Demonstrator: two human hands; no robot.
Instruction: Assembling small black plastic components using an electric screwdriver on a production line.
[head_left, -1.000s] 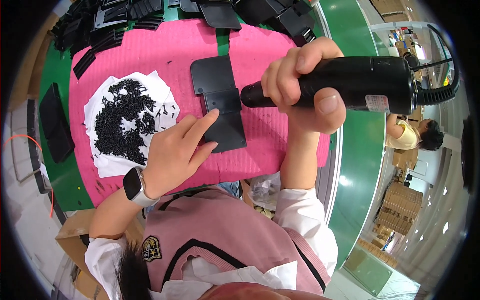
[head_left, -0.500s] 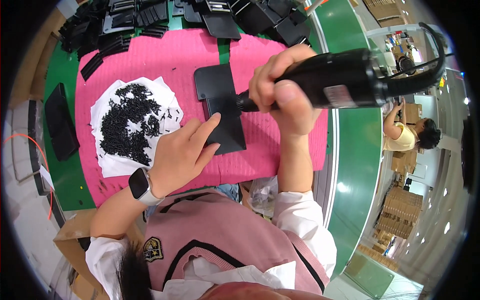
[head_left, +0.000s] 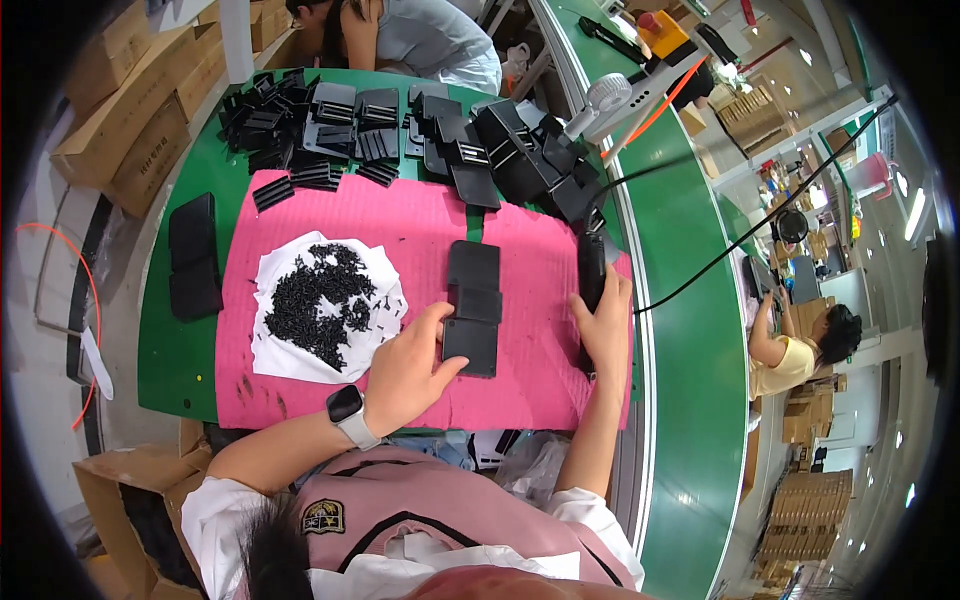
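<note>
A black plastic assembly of hinged-looking flat panels (head_left: 473, 270) lies lengthwise on the pink mat in front of me. My left hand (head_left: 405, 372) grips its lower left part, with the thumb at the near end and the fingers along the left edge. At the mat's right side, my right hand (head_left: 606, 325) is closed round a black corded electric screwdriver (head_left: 591, 268), held roughly upright in the picture; its tip is hard to make out. Left of the assembly, a heap of small black screws (head_left: 318, 305) rests on a white cloth (head_left: 265, 355).
Black plastic panels and strips (head_left: 350, 130) are piled along the far side of the green table (head_left: 170, 365). Another joined black part (head_left: 194, 255) lies left of the pink mat (head_left: 400, 215). A metal-edged conveyor (head_left: 690, 400) runs along the right. Co-workers sit beyond.
The screwdriver has come off the assembly and been lowered to the mat's right side. My left hand has shifted from pressing the assembly to gripping its lower left edge. The head view has shifted.
</note>
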